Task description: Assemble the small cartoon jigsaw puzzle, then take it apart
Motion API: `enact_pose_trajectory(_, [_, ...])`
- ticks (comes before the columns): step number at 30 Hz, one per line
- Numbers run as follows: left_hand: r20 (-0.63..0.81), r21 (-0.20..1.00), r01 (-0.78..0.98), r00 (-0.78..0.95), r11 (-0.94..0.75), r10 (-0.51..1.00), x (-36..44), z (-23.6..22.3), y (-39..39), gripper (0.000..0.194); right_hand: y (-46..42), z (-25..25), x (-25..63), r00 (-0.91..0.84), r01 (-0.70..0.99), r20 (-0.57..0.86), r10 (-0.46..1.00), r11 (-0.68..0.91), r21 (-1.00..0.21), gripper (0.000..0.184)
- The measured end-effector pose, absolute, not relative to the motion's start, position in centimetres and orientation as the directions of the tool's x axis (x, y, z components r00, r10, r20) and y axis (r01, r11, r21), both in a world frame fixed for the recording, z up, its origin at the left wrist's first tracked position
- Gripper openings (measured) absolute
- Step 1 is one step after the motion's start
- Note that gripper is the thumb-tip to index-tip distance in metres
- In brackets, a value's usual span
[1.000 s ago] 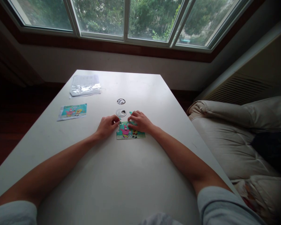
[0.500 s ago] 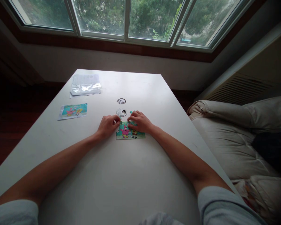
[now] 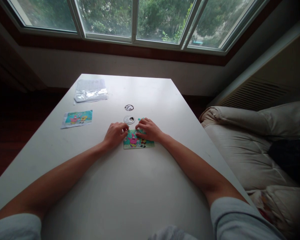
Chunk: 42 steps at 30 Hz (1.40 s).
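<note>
A small cartoon jigsaw puzzle point(image 3: 137, 142), mostly teal with a pink and a yellow figure, lies on the white table point(image 3: 130, 186). My left hand point(image 3: 115, 134) rests at its upper left corner, fingers curled and pinching toward the edge; what they hold is too small to make out. My right hand point(image 3: 148, 129) lies over the puzzle's top edge, fingers bent and pressing down on the pieces there. A loose teal piece point(image 3: 139, 119) peeks out just beyond my right fingers.
A printed picture card point(image 3: 77, 118) lies to the left, a clear plastic bag point(image 3: 90, 90) beyond it. Two round cable holes, the near hole point(image 3: 129, 119) and the far hole point(image 3: 129, 107), sit past my hands. A cushioned sofa point(image 3: 255, 146) flanks the table's right edge; windows ahead.
Almost nothing differs. My left fingers have crept slightly right toward the puzzle's corner; the right hand stays pressed on the top edge.
</note>
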<state>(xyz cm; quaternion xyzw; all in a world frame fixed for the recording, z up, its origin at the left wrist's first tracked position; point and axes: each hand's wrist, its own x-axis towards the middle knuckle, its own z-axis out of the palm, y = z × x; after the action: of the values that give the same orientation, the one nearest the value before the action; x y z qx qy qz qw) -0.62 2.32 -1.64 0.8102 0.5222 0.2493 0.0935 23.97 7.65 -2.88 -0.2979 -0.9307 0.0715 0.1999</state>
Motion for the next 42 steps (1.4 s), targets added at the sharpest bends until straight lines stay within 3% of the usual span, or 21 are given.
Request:
enact_pose_trajectory(23, [0.302,0.340,0.788,0.425,-0.513,0.853,-1.0,-1.9,2.5,0.015,7.9,-3.0,24.2,-0.737,0.521,0.339,0.584,0.811,-0.265,0.026])
enact_pose_trajectory(30, [0.303,0.272,0.778,0.489,-0.566,0.818,-1.4,-1.7,2.2,0.019,9.4,-3.4,26.0,-0.527,0.600,0.423,0.737,0.675,-0.429,0.016])
enact_pose_trajectory(36, [0.320,0.253,0.778,0.494,-0.576,0.808,-1.8,-1.9,2.2,0.022,10.6,-4.3,27.2,-0.427,0.682,0.391,0.816,0.574,-0.453,0.012])
enact_pose_trajectory(42, [0.373,0.278,0.816,0.395,-0.507,0.839,-2.9,-2.2,2.9,0.027,10.3,-3.8,27.0,-0.462,0.655,0.414,0.784,0.617,-0.437,0.013])
